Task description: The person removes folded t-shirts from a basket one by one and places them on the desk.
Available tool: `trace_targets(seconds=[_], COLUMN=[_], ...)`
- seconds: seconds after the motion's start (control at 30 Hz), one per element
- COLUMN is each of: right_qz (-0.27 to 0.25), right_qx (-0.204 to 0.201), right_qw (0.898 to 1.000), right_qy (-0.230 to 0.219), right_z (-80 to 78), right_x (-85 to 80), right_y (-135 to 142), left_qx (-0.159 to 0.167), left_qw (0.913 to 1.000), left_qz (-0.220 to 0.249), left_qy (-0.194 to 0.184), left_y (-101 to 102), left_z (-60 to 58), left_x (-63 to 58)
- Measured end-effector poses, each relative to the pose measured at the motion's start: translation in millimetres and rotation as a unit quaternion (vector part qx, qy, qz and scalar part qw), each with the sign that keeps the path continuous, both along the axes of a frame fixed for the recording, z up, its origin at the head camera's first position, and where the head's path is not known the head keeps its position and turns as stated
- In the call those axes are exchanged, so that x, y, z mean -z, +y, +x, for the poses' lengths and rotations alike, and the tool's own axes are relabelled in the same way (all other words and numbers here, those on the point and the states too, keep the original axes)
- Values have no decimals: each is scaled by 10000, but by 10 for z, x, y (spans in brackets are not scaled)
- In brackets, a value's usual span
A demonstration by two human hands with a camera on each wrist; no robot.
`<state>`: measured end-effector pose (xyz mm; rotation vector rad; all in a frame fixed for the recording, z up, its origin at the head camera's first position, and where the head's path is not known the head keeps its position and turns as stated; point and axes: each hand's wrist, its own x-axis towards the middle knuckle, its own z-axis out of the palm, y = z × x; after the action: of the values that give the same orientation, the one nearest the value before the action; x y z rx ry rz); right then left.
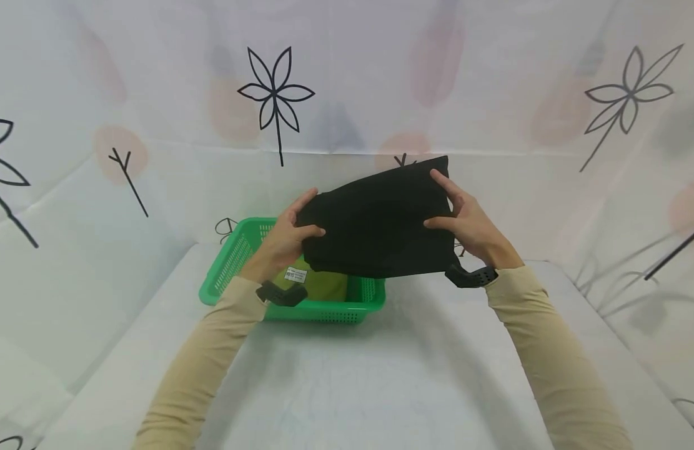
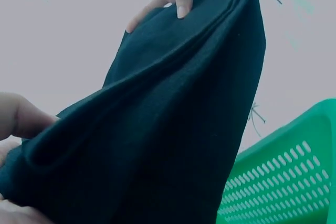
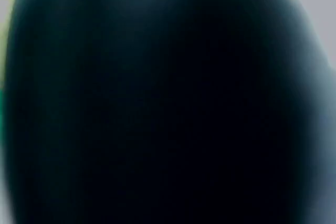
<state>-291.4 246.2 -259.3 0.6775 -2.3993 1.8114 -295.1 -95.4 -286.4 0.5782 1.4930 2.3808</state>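
A folded black cloth hangs in the air between my two hands, partly in front of a green basket. My left hand grips its left end, thumb on the near face. At the opposite end my right hand pinches the cloth, with thumb and a finger spread over the near face. In the left wrist view the black cloth shows layered folds, with a rounded fold beside the left fingers. Dark, blurred cloth fills most of the right wrist view.
Inside the basket lies a yellow-green cloth with a white label. The basket stands on a white-covered table. Behind it hangs a pale sheet with flower drawings.
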Motion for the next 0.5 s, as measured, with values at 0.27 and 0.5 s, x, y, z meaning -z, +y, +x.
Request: trace_targets(seconds=[0.27,0.5], right_qz=[-202,-492], right_qx=[3,-87], right_qw=[9997,9985], right_qy=[-128,-220], right_z=[86,137], right_x=[-50,-61], right_y=[223,415], left_qx=[99,40], left_qw=[9999,9998], left_qz=[19,-78], left_qy=[63,191], left_y=[245,465], left_z=[-4,-18], left_x=[-44,-65])
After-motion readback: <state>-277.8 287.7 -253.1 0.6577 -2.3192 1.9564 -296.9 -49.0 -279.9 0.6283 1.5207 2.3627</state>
